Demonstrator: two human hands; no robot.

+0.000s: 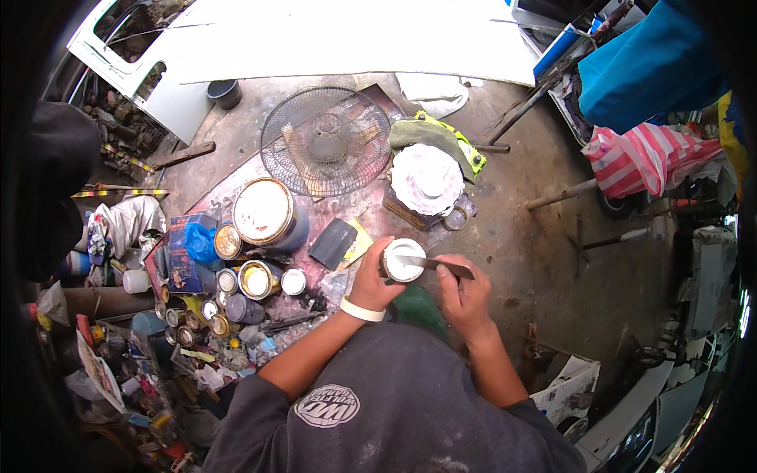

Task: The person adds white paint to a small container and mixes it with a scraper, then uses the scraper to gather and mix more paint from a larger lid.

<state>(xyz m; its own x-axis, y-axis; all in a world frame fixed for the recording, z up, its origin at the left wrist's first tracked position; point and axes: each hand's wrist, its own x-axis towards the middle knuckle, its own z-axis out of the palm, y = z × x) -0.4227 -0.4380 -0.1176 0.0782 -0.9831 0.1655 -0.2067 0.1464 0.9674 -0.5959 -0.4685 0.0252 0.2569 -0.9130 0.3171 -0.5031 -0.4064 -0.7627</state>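
My left hand (374, 282) is wrapped round a small round can (407, 281), keeping it upright in front of my body. White paste or paint (401, 254) coats the inside of the can. A flat putty knife (434, 263) with a brown handle is gripped in my right hand (467, 298). Its blade reaches in over the can's rim and touches the white stuff. Left of the can, a dark grey flat block or sheet (333, 243) lies partly over a yellow sheet (359, 242). The palm side of both hands is hidden.
A large paint-stained can (262, 211) and several smaller tins stand to the left. Beyond lie a round fan grille (325, 140) and a white-topped container (427, 180) on a box. A big white panel (355, 39) spans the far side. Clutter fills the lower left.
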